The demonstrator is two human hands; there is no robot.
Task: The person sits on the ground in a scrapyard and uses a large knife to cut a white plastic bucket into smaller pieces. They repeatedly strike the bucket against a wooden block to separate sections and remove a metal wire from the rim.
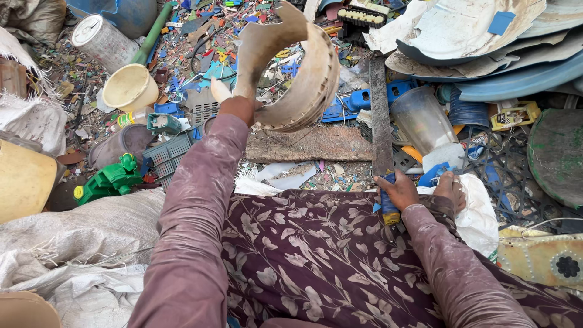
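Observation:
My left hand [238, 107] is raised over the scrap pile and grips a broken, curved beige plastic piece [297, 73] with a perforated rim, held up in the air. My right hand [398, 191] rests low by my lap, closed around the blue and yellow handle of a long flat rusty blade [380, 115]. The blade points away from me and lies across a worn wooden block [316, 144]. My bare foot [450, 189] sits just right of that hand. A dark floral cloth [316, 255] covers my lap.
Heaps of broken coloured plastic fill the ground ahead. A cream cup [129, 88], a white ribbed jar [100, 39], a green toy [109, 179] and teal baskets [167, 152] lie left. A clear container [422, 118] and blue-white sheets [486, 36] lie right. Grey sacks [79, 243] at left.

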